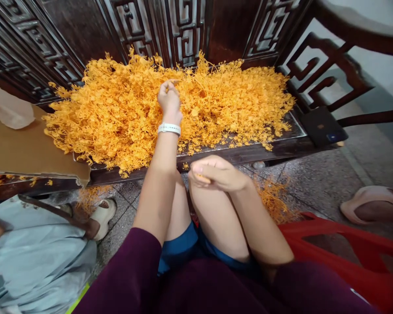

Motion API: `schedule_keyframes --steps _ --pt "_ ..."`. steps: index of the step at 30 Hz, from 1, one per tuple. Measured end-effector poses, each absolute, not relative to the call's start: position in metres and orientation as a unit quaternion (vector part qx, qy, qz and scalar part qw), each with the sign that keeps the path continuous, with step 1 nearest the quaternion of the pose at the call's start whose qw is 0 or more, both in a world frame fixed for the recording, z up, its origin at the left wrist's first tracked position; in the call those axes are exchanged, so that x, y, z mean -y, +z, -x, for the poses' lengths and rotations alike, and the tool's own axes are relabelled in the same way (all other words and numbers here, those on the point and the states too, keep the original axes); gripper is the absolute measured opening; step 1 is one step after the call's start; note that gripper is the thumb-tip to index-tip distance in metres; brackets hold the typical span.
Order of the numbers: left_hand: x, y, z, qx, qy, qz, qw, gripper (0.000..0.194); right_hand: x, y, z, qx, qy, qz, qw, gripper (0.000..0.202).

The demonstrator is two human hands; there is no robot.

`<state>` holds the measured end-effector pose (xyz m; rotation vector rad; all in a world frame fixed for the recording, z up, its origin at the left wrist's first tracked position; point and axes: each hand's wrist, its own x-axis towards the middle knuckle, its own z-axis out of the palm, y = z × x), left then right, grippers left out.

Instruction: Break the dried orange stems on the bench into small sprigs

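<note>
Up close, a small orange piece (203, 178) sits pinched inside the right hand (218, 173), fingers curled shut around it above the knees; too little shows to tell which way it points. Farther out, the left hand (169, 99) reaches into a broad pile of orange plastic sprigs (118, 113), fingertips closed on 1 sprig (173, 81). That pile spreads across a dark carved wooden bench (281, 148). At lower right, a red bag (347, 244) stands open, its contents not visible.
</note>
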<state>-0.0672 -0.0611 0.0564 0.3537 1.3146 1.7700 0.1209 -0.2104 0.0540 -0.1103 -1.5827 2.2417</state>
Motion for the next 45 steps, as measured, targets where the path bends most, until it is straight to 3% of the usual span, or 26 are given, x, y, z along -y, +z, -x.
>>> schedule_keyframes --steps 3,7,9,13,17,20,26,31,37,39,42,45 --pt "0.055 0.05 0.088 -0.502 0.742 -0.156 0.415 0.011 0.215 0.061 -0.129 0.629 0.749 0.025 0.205 0.044" --pt "0.059 0.049 0.089 -0.486 0.725 -0.2 0.446 0.015 0.197 0.064 -0.142 0.68 0.711 -0.03 0.18 0.02" --pt "0.063 0.051 0.086 -0.484 0.722 -0.217 0.444 0.015 0.186 0.06 -0.144 0.636 0.731 -0.058 0.242 0.022" --pt "0.068 0.055 0.079 -0.488 0.719 -0.232 0.436 0.017 0.169 0.051 -0.14 0.445 0.775 0.109 0.436 0.041" --pt "0.076 0.06 0.066 -0.505 0.692 -0.272 0.438 0.026 0.163 0.041 -0.134 0.327 0.801 0.224 0.449 0.036" --pt "0.083 0.065 0.052 -0.506 0.673 -0.308 0.444 0.024 0.168 0.038 -0.128 0.352 0.778 0.285 0.435 0.039" --pt "0.083 0.065 0.039 -0.493 0.68 -0.334 0.429 0.008 0.182 0.04 -0.121 0.512 0.703 0.295 0.396 0.041" --pt "0.082 0.061 0.041 -0.495 0.675 -0.345 0.426 0.014 0.186 0.047 -0.126 0.62 0.675 0.243 0.319 0.048" --pt "0.081 0.056 0.038 -0.487 0.678 -0.346 0.428 0.017 0.181 0.051 -0.136 0.663 0.67 0.158 0.294 0.045" --pt "0.073 0.052 0.043 -0.491 0.705 -0.306 0.411 0.017 0.187 0.057 -0.135 0.697 0.692 -0.002 0.187 0.036" --pt "0.061 0.05 0.053 -0.514 0.718 -0.248 0.399 0.015 0.203 0.068 -0.128 0.702 0.678 -0.214 -0.04 0.025" --pt "0.061 0.055 0.059 -0.497 0.687 -0.247 0.47 0.019 0.211 0.071 -0.125 0.716 0.655 -0.23 -0.078 0.026"
